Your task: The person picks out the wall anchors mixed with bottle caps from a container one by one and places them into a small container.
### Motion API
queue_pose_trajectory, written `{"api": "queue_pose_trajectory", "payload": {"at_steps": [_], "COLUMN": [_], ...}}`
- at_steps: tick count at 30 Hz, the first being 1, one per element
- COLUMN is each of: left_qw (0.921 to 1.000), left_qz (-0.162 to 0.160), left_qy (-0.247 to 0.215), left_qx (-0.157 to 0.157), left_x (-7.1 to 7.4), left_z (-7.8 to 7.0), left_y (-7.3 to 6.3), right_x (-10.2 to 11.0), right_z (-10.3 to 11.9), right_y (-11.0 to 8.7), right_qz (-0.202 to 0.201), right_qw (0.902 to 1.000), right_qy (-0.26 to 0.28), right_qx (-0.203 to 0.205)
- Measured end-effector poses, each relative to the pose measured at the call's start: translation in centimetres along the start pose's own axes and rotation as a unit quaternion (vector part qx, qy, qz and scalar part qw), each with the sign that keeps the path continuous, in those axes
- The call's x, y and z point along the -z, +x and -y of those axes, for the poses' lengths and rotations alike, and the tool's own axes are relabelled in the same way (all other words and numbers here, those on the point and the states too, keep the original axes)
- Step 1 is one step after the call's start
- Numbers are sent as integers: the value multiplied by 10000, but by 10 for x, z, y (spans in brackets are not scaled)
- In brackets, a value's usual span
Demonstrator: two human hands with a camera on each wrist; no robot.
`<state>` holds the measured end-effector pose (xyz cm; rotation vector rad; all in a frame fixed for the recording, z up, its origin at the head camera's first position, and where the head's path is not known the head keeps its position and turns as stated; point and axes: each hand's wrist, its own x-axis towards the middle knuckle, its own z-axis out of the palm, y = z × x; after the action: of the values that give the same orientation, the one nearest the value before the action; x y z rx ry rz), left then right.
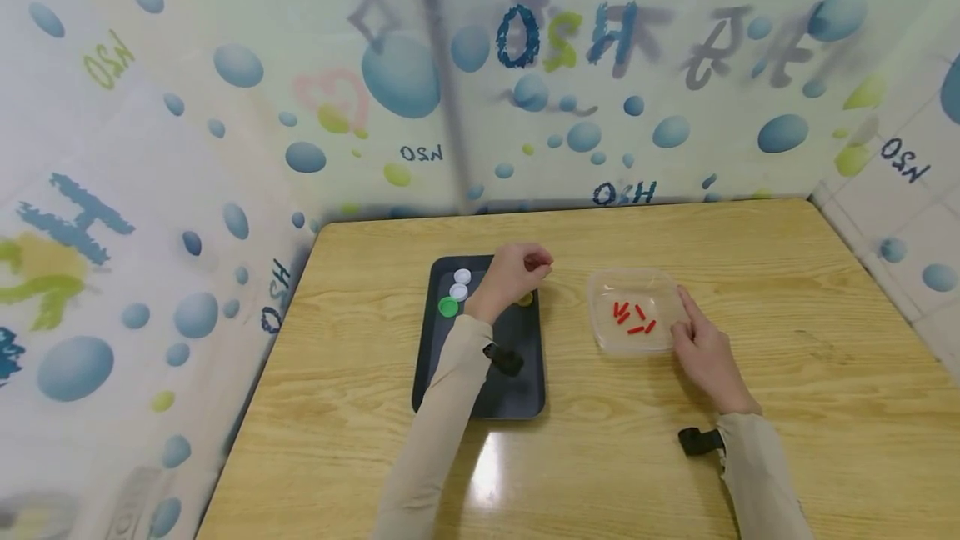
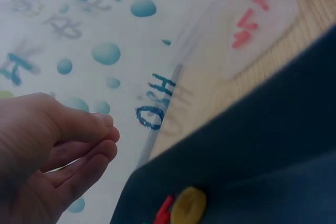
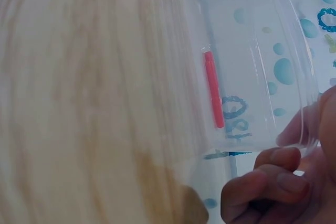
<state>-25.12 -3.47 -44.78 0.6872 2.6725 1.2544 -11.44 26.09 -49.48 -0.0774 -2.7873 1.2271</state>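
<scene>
Right hand (image 1: 705,358) grips the clear box (image 1: 633,280) by its right edge, presumably steadying it beside the tray (image 1: 517,386); left hand (image 1: 513,273) hangs over the tray, thumb and fingertips bunched (can't tell if they pinch anything). Six red sticks (image 1: 650,327) in box; tray has two white discs (image 1: 459,292), one green disc (image 1: 448,307), one yellow disc (image 2: 189,206), at least one red piece (image 2: 164,215).

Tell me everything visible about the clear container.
The clear container looks like plastic, roughly square with rounded corners, its top open and its walls see-through. It appears to rest on the wooden table, right of the dark tray. Several short red pieces lie scattered inside. The right hand grips its right side.
</scene>
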Motion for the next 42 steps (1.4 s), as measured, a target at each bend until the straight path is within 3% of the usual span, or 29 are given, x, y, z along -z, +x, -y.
{"api": "queue_pose_trajectory", "payload": {"at_steps": [8,13,32,42], "left_qw": [9997,9993,9989,9976], "left_qz": [-105,-165,-80,-11], "left_qy": [-34,62,-50,437], "left_qx": [209,323,459,539], "left_x": [6,7,-1,0], "left_z": [25,32,37,41], "left_y": [-5,-6,-1,-2], "right_x": [0,0,-2,-2], "right_z": [-2,1,1,0], "right_y": [0,0,1,1], "right_qz": [19,-6,-33,-15], "right_qw": [10000,10000,9999,10000], "right_qy": [13,48,59,21], "right_qx": [-41,20,117,53]}}
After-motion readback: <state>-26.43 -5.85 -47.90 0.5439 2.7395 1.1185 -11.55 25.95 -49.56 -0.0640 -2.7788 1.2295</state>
